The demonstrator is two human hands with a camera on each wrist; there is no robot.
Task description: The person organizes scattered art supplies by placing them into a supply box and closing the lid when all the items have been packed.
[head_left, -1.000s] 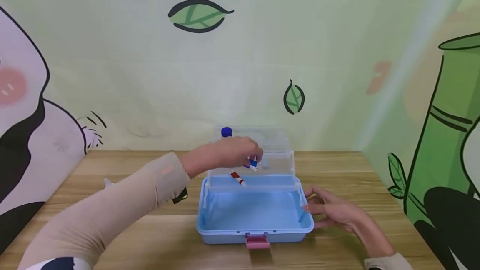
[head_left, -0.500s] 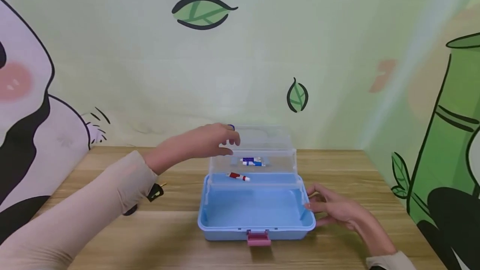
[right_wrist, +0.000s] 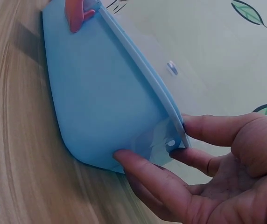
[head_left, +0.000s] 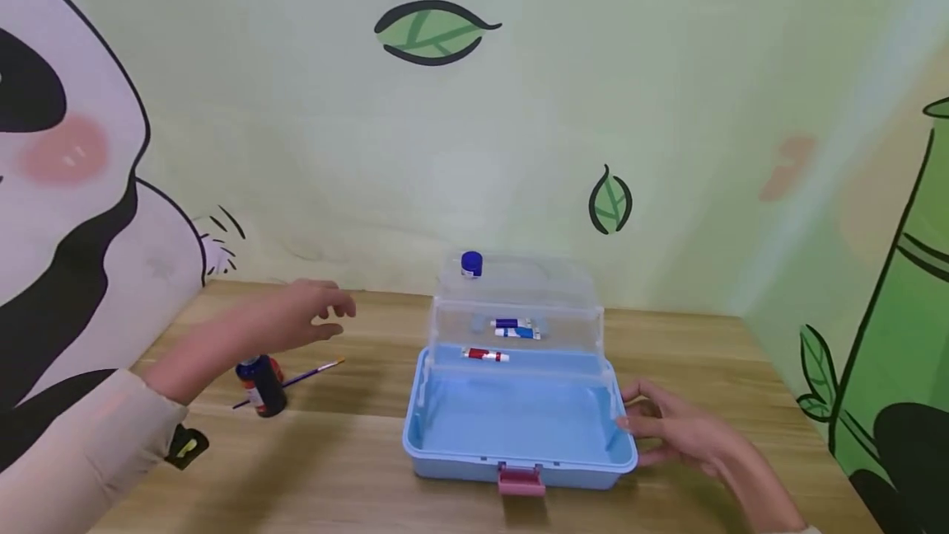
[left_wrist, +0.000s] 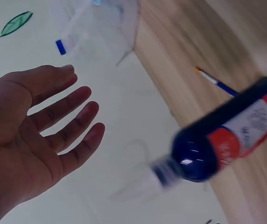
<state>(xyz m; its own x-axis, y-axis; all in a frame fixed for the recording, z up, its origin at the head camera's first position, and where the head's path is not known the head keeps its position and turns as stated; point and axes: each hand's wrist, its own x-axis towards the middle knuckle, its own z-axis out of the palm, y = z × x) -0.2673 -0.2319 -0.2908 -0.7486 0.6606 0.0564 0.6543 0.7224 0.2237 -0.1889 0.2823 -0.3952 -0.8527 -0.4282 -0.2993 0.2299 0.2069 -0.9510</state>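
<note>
My left hand [head_left: 289, 321] is in the air left of the box, fingers loosely bent and holding nothing. Below it stands a dark blue bottle [head_left: 265, 392] with a clear nozzle [left_wrist: 140, 184], seen in the left wrist view. A thin paintbrush [head_left: 315, 372] lies by the bottle. My right hand [head_left: 678, 433] holds the right side of a light blue storage box [head_left: 511, 419], thumb at the rim and fingers against the wall. A red-and-white paint tube [head_left: 485, 355], a blue tube [head_left: 519, 334] and a purple tube [head_left: 510, 323] lie in the box's raised clear trays.
A small blue-capped jar [head_left: 471, 264] sits at the upper left of the raised clear part. The pink latch [head_left: 521, 480] hangs at the box's front. A black object [head_left: 189, 447] lies near my left sleeve. A printed wall [head_left: 519, 105] backs the wooden table [head_left: 348, 452].
My left hand has let go of a blue tube in the tray and moved left, away from the box. The bottle and brush have come into view. The right hand stays at the box.
</note>
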